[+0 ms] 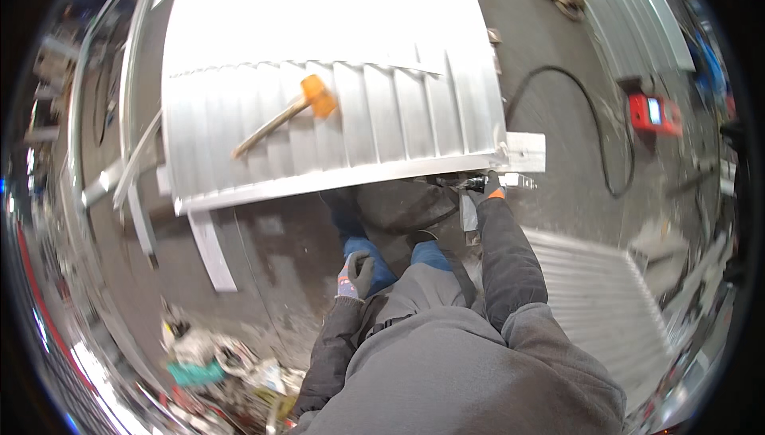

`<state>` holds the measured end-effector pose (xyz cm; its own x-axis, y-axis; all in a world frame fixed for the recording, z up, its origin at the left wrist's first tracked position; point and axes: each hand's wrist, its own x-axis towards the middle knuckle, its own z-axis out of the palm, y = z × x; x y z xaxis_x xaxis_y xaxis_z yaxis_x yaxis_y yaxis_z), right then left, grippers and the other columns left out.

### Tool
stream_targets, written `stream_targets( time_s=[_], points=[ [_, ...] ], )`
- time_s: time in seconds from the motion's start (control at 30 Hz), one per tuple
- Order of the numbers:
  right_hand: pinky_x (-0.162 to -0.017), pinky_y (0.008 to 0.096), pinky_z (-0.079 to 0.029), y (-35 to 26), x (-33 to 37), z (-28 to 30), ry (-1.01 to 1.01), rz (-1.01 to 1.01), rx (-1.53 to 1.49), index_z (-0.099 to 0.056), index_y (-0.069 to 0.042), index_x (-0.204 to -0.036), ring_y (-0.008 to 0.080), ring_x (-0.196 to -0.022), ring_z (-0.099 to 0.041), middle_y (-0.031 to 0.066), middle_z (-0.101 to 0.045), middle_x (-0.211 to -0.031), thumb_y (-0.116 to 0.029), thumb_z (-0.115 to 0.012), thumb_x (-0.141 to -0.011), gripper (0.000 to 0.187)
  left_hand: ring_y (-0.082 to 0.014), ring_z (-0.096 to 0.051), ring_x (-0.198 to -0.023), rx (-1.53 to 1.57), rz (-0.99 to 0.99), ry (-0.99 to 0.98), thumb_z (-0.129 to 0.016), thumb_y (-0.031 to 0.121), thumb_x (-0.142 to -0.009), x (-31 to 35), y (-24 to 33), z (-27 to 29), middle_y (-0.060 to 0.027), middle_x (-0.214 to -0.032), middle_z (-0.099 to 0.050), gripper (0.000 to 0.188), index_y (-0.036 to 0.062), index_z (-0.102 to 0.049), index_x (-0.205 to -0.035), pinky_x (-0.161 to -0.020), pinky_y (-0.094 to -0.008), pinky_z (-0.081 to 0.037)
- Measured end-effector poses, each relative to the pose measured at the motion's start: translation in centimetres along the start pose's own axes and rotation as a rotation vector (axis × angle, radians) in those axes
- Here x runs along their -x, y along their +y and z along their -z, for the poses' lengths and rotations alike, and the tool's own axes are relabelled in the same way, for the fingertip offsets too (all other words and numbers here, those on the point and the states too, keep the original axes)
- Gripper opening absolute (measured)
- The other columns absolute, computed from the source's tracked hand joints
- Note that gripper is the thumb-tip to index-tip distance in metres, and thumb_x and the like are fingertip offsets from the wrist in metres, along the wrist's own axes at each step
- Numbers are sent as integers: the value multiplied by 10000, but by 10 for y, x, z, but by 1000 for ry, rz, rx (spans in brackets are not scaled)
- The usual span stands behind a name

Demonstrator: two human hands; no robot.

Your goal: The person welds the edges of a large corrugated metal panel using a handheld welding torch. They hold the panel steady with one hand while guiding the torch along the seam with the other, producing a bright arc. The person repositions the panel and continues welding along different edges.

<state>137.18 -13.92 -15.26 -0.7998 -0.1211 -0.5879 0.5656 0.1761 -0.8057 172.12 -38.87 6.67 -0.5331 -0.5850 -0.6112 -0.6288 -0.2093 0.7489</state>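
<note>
My right hand (492, 186), in a dark glove with an orange cuff, is closed around a black hand-held power tool (466, 182) at the near right corner of a ribbed metal panel (351, 116). The panel's edge partly hides the tool, and its kind is unclear. Against my left thigh rests my left hand (360, 272), in a grey glove, its fingers curled with nothing visible in them. A mallet (317, 99) with an orange head and wooden handle lies on top of the panel.
Flat metal bars (212, 252) stick out beneath the panel. A black cable (594, 100) loops over the floor near a red device (655, 114) with a lit screen. Another ribbed panel (598, 299) lies at the right. Mixed scrap (215, 359) is piled at the lower left.
</note>
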Motion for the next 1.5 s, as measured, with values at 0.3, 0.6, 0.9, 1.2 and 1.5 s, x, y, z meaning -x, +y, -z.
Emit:
stream_targets(
  time_s=[0.3, 0.6, 0.9, 1.2, 1.5],
  points=[
    [-715, 392, -611, -40, 80, -90, 572, -216, -906, -652, -33, -1048, 253, -807, -691, 115, -685, -938, -280, -654, -963, 262, -447, -534, -1300, -651, -590, -874, -813, 378, -825, -142, 145, 6, -252, -1425, -539, 870, -6, -427, -1504, -1100, -504, -444],
    [-598, 326, -555, -70, 238, -256, 732, 9, -867, -639, -31, -1088, 194, -697, -681, 88, -697, -909, -86, -677, -927, 175, -404, -663, -1136, -748, -441, -1034, -794, 451, -854, -162, 83, 19, -223, -1219, -670, 746, 38, -485, -1393, -901, -480, -544],
    [-654, 396, -575, -28, 253, -327, 766, -77, -234, -695, -13, -1004, 284, -758, -728, 132, -721, -831, -177, -755, -852, 231, -382, -714, -1024, -759, -315, -1047, -777, 318, -865, -170, 53, 90, -170, -1054, -721, 456, 73, -569, -1188, -803, -440, -569],
    [-707, 422, -586, 19, 227, -369, 843, -8, -326, -702, -47, -1036, 324, -832, -731, 141, -726, -878, -222, -745, -840, 267, -364, -692, -1088, -784, -317, -1060, -720, 294, -908, -195, 50, 90, -164, -1114, -708, 373, 66, -627, -1187, -876, -424, -562],
    [-709, 404, -584, 15, 219, -381, 855, -118, -334, -707, -37, -1009, 298, -841, -742, 138, -733, -884, -204, -778, -839, 248, -335, -660, -1174, -879, -338, -1202, -663, 279, -957, -222, 47, 93, -152, -1233, -676, 424, 56, -569, -1304, -937, -405, -541]
  ],
)
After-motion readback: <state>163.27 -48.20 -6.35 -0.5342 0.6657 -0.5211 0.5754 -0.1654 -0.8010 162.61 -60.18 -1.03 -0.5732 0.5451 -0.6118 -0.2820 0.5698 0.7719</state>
